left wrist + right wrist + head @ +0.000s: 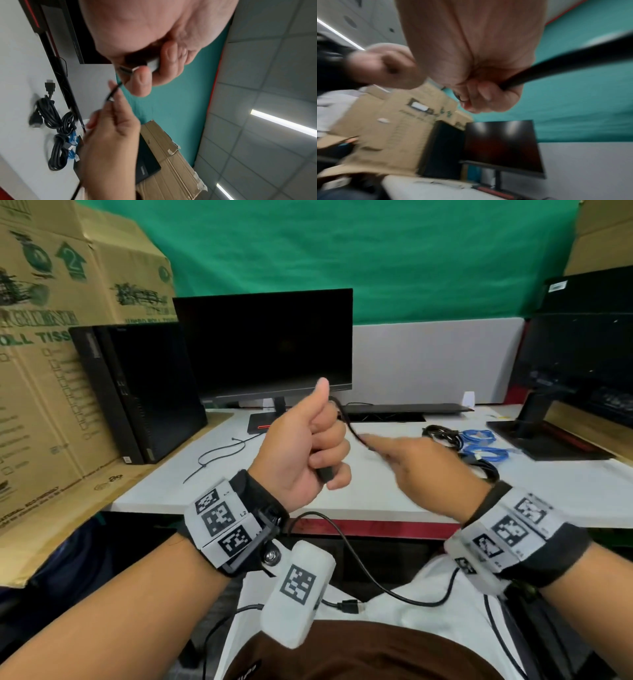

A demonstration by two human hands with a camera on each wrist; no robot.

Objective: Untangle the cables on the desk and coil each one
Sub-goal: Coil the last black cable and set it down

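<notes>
Black cable [346, 419] runs from the left hand [301, 446], whose curled fingers [330, 455] grip its plug end, thumb raised, to the right hand [421, 470], pinching it; both are above the counter [219, 474], left of coiled cables [476, 446].

White desk [376, 491] carries monitor [263, 344], coiled cables [476, 446], cable tie [219, 453].
</notes>
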